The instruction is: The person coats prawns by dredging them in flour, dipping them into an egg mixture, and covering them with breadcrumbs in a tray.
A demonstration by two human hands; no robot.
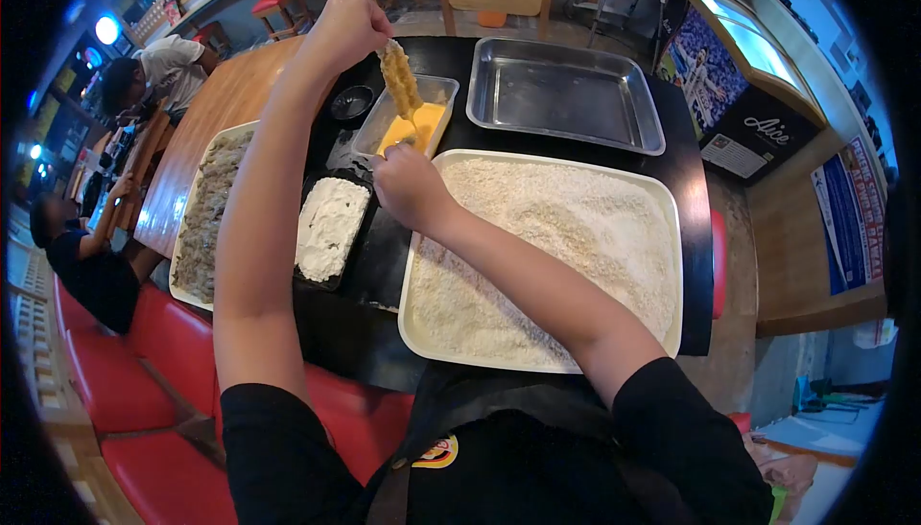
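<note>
My left hand (347, 34) is raised, its fingers closed on the top of a long battered piece (401, 82), which hangs over a clear container of yellow liquid (443, 115). At the container's near edge, my right hand (411, 185) grips a spoon (407, 139) whose metal end is by the bottom of the piece. A black tray of white powder (331, 228) lies left of my right hand. Under my right forearm is a large cream tray of pale crumbs (547, 237). Partly behind my left forearm is a tray of greyish pieces (213, 209).
An empty metal tray (566, 93) sits at the back right of the black table (686, 180). A small black bowl (352, 101) is left of the container. Two people (173, 65) (91, 256) sit at the far left. Red seats are near left.
</note>
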